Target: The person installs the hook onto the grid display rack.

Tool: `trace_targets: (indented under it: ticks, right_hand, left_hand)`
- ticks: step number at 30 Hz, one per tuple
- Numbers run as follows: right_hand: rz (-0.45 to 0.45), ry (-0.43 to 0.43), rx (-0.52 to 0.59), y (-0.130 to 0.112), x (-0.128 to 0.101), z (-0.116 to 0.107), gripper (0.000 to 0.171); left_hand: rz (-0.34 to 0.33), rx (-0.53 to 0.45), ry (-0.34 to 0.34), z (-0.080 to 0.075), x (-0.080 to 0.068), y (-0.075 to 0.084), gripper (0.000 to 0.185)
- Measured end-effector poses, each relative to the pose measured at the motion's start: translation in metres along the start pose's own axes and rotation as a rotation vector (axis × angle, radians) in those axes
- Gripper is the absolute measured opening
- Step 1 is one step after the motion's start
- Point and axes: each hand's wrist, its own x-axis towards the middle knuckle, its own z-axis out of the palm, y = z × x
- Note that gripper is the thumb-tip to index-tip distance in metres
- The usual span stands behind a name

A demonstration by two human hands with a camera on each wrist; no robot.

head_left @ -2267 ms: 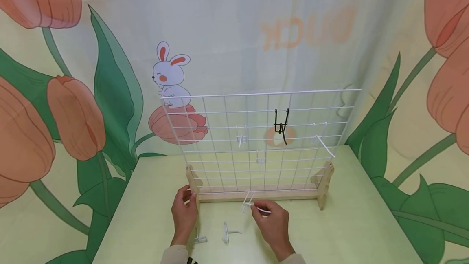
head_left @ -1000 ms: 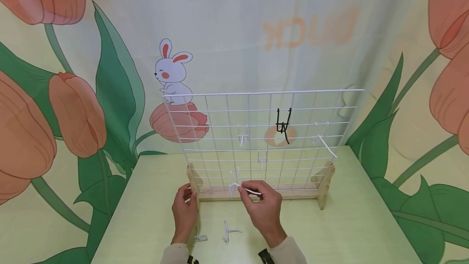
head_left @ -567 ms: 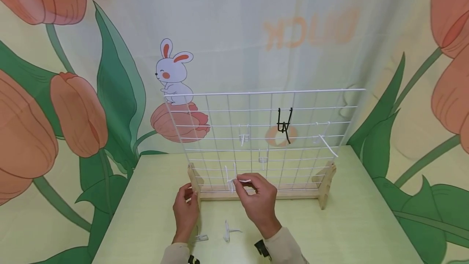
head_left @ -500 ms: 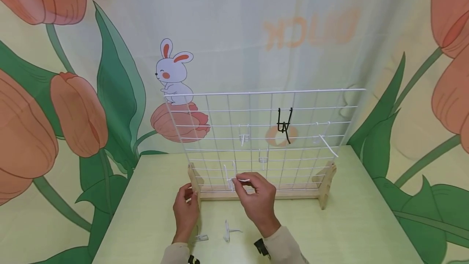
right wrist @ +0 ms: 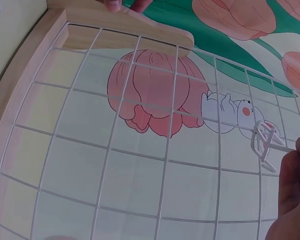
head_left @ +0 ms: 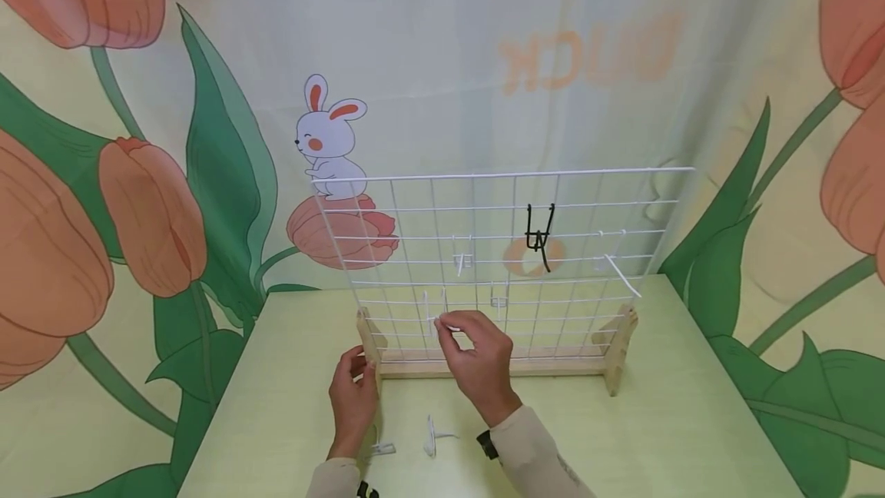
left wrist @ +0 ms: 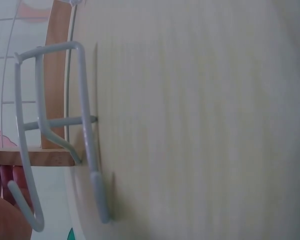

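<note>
A white wire hook (right wrist: pixel 264 142) is pinched between the thumb and fingers of my right hand (head_left: pixel 480 363). Its two prongs point upward, overlapping the lower left part of the white wire grid (head_left: pixel 492 174) in the head view. My left hand (head_left: pixel 354 402) grips the left end of the wooden stand (head_left: pixel 373 329) that bears the grid, its fingers curled behind the wood in the left wrist view. On the table beside my left wrist lies another white hook (head_left: pixel 382 449), seen large as a wire hook (left wrist: pixel 85 100) in the left wrist view. A third white hook (head_left: pixel 432 436) lies between my arms.
Hanging on the grid are a black hook (head_left: pixel 538 240) at upper right and several white ones: one hook (head_left: pixel 462 260) left of centre, a lower hook (head_left: pixel 498 302), and a long-armed hook (head_left: pixel 622 277) at right. A tulip-printed curtain (head_left: pixel 442 60) stands behind the table (head_left: pixel 677 406).
My right hand has carried the white hook from in front of the stand's base up and left to the grid's lower left area. My left hand keeps its hold on the stand.
</note>
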Motion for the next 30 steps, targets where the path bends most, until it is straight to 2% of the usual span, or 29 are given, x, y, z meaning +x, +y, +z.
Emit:
trace_targets:
  ticks: [3,10,19,30]
  right_hand:
    - [-0.034,-0.007,-0.006,0.002,0.001,0.003,0.023]
    - [-0.085,0.004,-0.014,0.006,0.005,0.012,0.022]
    - [-0.208,0.0,-0.048,0.007,0.01,0.015,0.022]
    - [-0.21,-0.034,-0.091,0.014,0.011,0.017,0.02]
  left_hand:
    - [0.01,0.003,0.006,0.0,0.0,0.0,0.033]
    - [-0.015,-0.005,-0.013,0.0,0.0,0.0,0.033]
    - [0.022,-0.024,-0.005,-0.001,0.0,0.0,0.033]
    - [0.014,-0.01,0.01,-0.001,0.0,-0.001,0.032]
